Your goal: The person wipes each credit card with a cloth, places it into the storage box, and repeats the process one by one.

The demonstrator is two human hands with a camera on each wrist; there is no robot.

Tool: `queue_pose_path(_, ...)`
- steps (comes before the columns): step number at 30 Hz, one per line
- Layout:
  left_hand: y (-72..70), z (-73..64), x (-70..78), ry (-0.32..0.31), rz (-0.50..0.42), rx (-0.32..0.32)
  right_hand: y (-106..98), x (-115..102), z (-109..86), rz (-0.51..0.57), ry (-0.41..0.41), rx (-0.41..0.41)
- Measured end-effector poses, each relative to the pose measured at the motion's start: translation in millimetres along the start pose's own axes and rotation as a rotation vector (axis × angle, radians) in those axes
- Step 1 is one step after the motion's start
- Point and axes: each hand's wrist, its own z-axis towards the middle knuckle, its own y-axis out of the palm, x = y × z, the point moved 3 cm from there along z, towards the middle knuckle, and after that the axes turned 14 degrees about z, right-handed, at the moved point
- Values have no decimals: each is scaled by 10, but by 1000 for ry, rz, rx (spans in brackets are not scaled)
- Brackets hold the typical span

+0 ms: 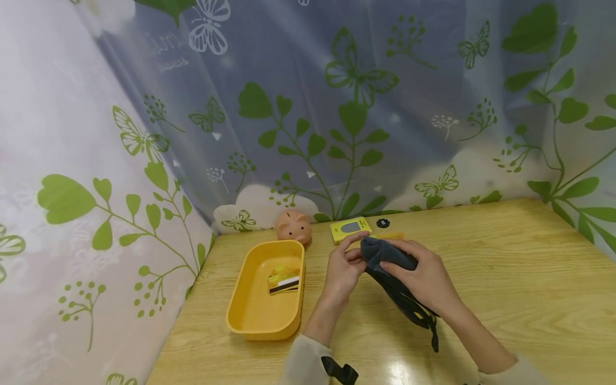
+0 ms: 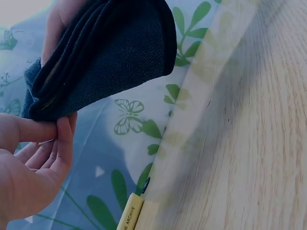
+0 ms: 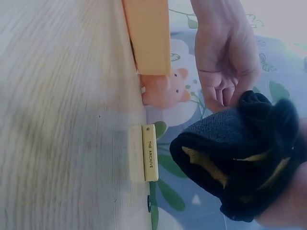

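Above the wooden table, both hands hold a folded dark blue cloth [image 1: 390,256] with black edging. My right hand [image 1: 430,275] grips it around the folded body, thumb on the near side. The left hand [image 1: 343,267] pinches a corner of the fold between thumb and forefinger; in the left wrist view the cloth [image 2: 115,57] shows several stacked layers. Loose folds hang toward the front of the table. In the right wrist view the cloth [image 3: 211,129] opens at one end and yellow shows inside. The right fingers are partly hidden behind the cloth.
A yellow tray [image 1: 240,313] with several cards [image 1: 284,282] in it stands to the left. Behind it sits a pink piggy bank [image 1: 294,227]. A yellow box [image 1: 339,232] marked "THE ARCHIVE" and a black round chip [image 1: 383,223] lie near the patterned curtain [image 1: 298,160].
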Motion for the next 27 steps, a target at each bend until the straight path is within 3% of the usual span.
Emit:
queue_pose_path(10,8,15,-2,2,-77,-29,-247,90,69,-53,69,48)
queue_pose_path(19,-25,3,-35,-38,-113,-41,-599,298,137,-122,120,159)
queue_pose_path(27,-55,-6,4,-58,-122,-35,-781,147,114,-116,96,232)
